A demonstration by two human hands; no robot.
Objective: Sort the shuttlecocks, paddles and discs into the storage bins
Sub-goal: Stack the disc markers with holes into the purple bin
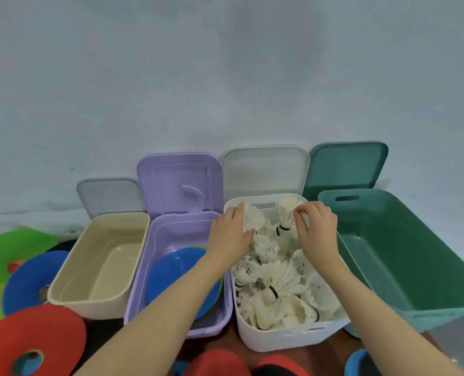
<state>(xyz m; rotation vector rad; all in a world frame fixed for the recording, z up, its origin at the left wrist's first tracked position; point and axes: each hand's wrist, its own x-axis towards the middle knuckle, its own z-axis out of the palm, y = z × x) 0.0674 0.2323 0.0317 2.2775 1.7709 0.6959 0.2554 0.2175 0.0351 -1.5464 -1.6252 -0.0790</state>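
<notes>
A white bin (293,339) in front of me is packed with several white shuttlecocks (277,289). My left hand (229,234) holds a white shuttlecock (254,219) over the bin's far left corner. My right hand (316,226) pinches the feather rim of another shuttlecock (286,213), which stands upright at the bin's far side. A purple bin (155,294) to the left holds a blue paddle (176,278) on top of other coloured ones. Ring-shaped discs lie at far left: red (32,340), blue (27,280) and green (11,248).
A cream bin (70,299) stands left of the purple one and a large green bin (404,267) stands at the right. All four lids lean open against the pale wall behind. Red (220,362) and blue (358,362) items lie at the bottom edge near me.
</notes>
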